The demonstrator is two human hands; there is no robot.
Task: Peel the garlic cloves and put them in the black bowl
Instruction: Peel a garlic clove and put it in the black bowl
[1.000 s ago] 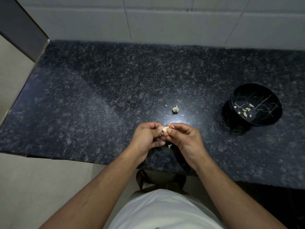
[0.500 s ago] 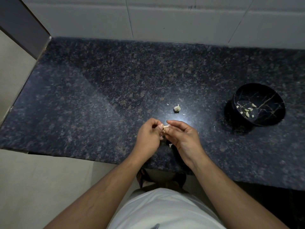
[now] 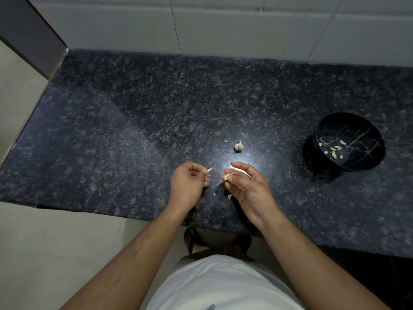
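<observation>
**Garlic peeling under way at a dark stone table**

A person in a white top stands at a speckled dark granite table [image 3: 134, 121], both bare forearms reaching over its near edge. The left hand [image 3: 187, 184] has its grip curled around a small pale sliver [image 3: 209, 170], apparently a piece of garlic skin, pinched at the fingertips. The right hand [image 3: 248, 186], just beside it but apart, pinches a garlic clove [image 3: 227, 176] between thumb and forefinger, with the other fingers loosely spread; a strip of skin [image 3: 242, 172] lies across them. Beyond the hands, a remnant of the garlic bulb [image 3: 238, 146] sits on the table in a bright patch of light, with small flakes of skin scattered near it. Well to the right stands the black bowl [image 3: 366, 163], veined with thin gold lines, holding several peeled cloves [image 3: 333, 151] in its bottom. White wall tiles [image 3: 223, 25] rise behind the table.
</observation>
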